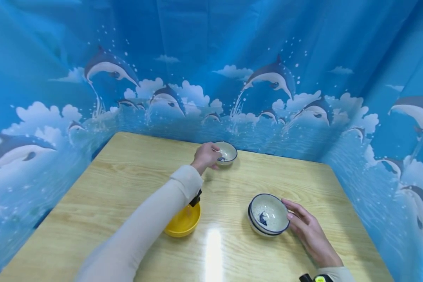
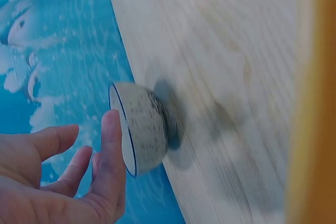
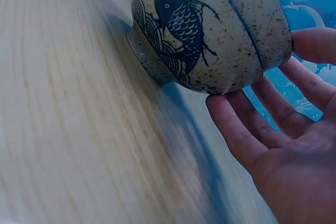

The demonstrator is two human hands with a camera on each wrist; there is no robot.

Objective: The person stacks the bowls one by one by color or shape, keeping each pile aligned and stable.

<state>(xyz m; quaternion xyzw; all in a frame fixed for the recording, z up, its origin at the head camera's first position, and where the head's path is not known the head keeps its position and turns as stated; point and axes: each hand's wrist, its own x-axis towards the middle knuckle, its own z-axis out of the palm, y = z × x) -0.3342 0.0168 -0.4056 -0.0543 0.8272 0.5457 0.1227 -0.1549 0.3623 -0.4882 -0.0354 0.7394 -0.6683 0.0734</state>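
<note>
A speckled bowl with a blue rim [image 1: 229, 152] stands near the table's far edge. My left hand [image 1: 206, 155] is at its near left side, fingers loosely extended. In the left wrist view, one finger of that hand [image 2: 79, 182] overlaps the bowl's rim [image 2: 144, 129], with thumb and fingers apart. Toward the right are two nested bowls [image 1: 269, 214], and a dark blue fish pattern [image 3: 184, 27] shows on the lower one's outside. My right hand [image 1: 308, 231] touches the stack's right side with fairly straight, spread fingertips [image 3: 220, 106].
A yellow bowl [image 1: 183, 223] sits on the wooden table [image 1: 137, 172], partly hidden beneath my left forearm. Dolphin-printed blue curtains [image 1: 204, 58] hang behind the table and along its sides. A bright light reflection lies on the tabletop between the yellow bowl and the stack.
</note>
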